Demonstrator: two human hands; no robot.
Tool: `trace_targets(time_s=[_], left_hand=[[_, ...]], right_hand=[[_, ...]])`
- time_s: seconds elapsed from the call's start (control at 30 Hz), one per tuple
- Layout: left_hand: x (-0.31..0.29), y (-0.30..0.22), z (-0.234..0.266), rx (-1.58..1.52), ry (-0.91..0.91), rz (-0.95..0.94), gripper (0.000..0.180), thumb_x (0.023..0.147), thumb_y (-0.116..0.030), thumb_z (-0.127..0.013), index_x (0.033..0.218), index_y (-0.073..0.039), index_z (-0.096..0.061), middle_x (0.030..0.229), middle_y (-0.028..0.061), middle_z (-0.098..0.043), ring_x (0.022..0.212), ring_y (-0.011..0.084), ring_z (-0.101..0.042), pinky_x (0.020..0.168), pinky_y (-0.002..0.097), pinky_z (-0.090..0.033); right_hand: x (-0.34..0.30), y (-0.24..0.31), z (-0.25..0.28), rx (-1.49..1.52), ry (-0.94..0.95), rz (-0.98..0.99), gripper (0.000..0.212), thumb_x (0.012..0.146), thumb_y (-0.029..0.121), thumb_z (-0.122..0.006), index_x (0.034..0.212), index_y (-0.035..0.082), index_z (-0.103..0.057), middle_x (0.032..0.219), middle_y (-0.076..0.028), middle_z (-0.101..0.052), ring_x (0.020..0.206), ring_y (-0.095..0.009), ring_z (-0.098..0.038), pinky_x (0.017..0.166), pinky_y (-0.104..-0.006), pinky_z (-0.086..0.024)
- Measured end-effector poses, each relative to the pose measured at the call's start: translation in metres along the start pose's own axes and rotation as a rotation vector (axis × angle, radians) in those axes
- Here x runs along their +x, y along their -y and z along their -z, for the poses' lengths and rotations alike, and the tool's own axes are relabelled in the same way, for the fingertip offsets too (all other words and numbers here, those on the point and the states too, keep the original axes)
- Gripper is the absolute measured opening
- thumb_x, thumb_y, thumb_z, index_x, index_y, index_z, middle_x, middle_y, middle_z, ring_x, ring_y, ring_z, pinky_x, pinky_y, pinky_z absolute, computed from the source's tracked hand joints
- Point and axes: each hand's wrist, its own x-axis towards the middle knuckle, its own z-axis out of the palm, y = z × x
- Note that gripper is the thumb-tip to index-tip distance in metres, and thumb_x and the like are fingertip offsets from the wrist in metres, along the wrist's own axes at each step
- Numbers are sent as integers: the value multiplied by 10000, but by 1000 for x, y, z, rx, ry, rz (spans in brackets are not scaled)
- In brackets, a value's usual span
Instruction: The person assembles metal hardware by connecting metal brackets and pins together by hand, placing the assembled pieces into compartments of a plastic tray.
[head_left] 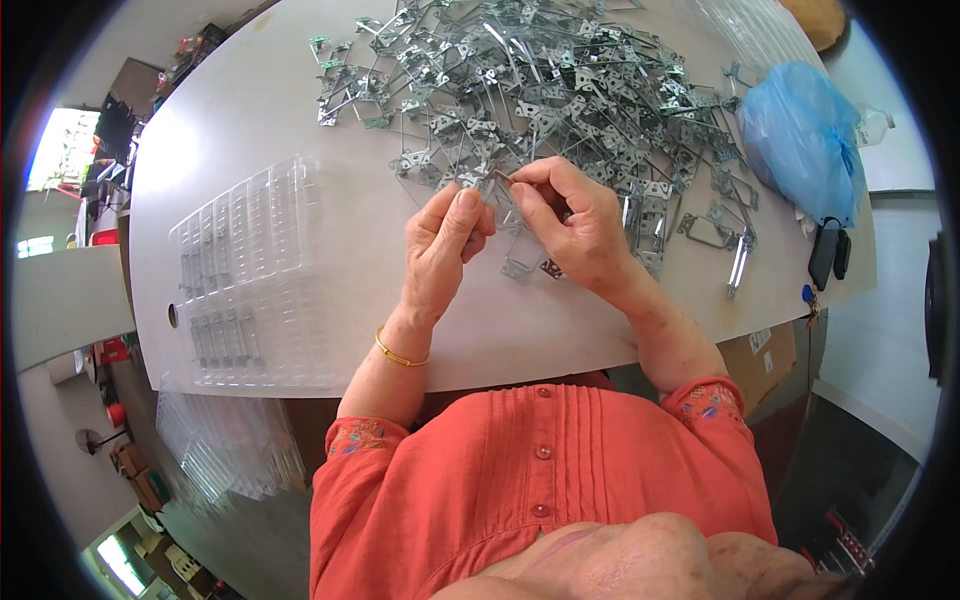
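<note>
My left hand (440, 250) is closed, thumb on top, around a small metal bracket (484, 183) just in front of a large heap. Close beside it, my right hand (582, 225) pinches a thin end of metal between thumb and forefinger; whether this belongs to the same bracket I cannot tell. The fingers hide most of what they hold. Behind both hands spreads the heap of silvery stamped brackets (590, 95) with thin rods, tangled together. To the left lies a clear plastic tray (290, 285) with rows of slots, several metal pieces (225, 338) lying in two of its rows.
At the right of the white table (370, 270) are a blue plastic bag (800, 130), a black phone-like object (824, 255) and keys (810, 296) at the edge. More clear trays (230, 440) stand below the table's left side. A cardboard box (762, 362) sits below right.
</note>
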Motion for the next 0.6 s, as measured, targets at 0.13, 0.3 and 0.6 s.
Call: trace_targets(time_s=[0.13, 0.3, 0.6], left_hand=[[0, 3, 2, 158, 34, -108, 369, 1052, -313, -508, 807, -42, -556, 761, 20, -553, 563, 49, -353, 506, 210, -266], [-1, 9, 4, 342, 89, -198, 331, 1052, -290, -519, 843, -42, -586, 767, -20, -541, 609, 34, -368, 538, 205, -291], [-3, 6, 4, 319, 79, -199, 311, 1047, -294, -531, 906, -30, -613, 768, -26, -539, 618, 32, -365, 537, 198, -278]], right_hand=[[2, 7, 6, -48, 72, -33, 83, 935, 57, -653, 1010, 29, -631, 720, -14, -622, 589, -35, -513, 514, -235, -418], [2, 6, 6, -14, 69, -73, 73, 950, 84, -650, 992, 30, -623, 677, -8, -606, 584, -38, -508, 511, -236, -410], [3, 0, 7, 85, 161, -103, 84, 988, 104, -621, 1013, 31, -588, 680, 35, -550, 590, -18, -496, 506, -204, -390]])
